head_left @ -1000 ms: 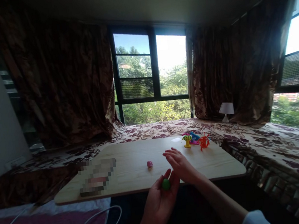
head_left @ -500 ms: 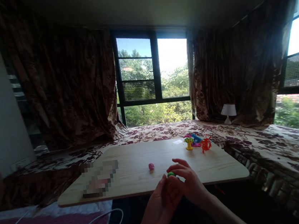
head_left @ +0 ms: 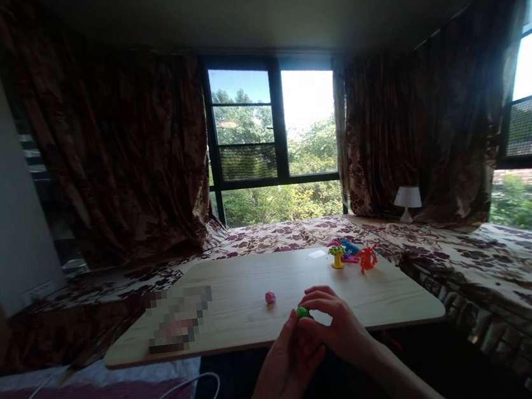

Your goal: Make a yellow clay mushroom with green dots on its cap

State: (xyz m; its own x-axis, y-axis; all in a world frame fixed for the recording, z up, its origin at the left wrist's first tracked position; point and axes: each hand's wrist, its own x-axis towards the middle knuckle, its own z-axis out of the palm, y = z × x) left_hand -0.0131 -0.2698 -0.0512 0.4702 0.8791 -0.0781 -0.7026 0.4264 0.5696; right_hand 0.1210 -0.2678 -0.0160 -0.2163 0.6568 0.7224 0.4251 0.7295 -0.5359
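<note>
A small green lump of modelling clay [head_left: 302, 312] is held between both hands, just above the table's near edge. My left hand [head_left: 290, 350] is closed under and beside it, the thumb against its left side. My right hand [head_left: 338, 322] pinches it from the right with curled fingers and thumb. Parts of the lump are hidden by the fingers. A pink lump [head_left: 270, 297], seemingly of the same clay, lies on the table [head_left: 232, 322] a little beyond and left of my hands.
At the table's back right stand a yellow figure with a green speckled top [head_left: 337, 258], a blue and pink figure [head_left: 350, 249] and an orange-red many-armed figure [head_left: 367, 258]. A white piece [head_left: 316, 254] lies near them. A blurred flat box [head_left: 180, 321] is at left.
My right fingers have curled down more closely onto the green lump, and more of the lump shows. The pink lump and the figures have stayed in place.
</note>
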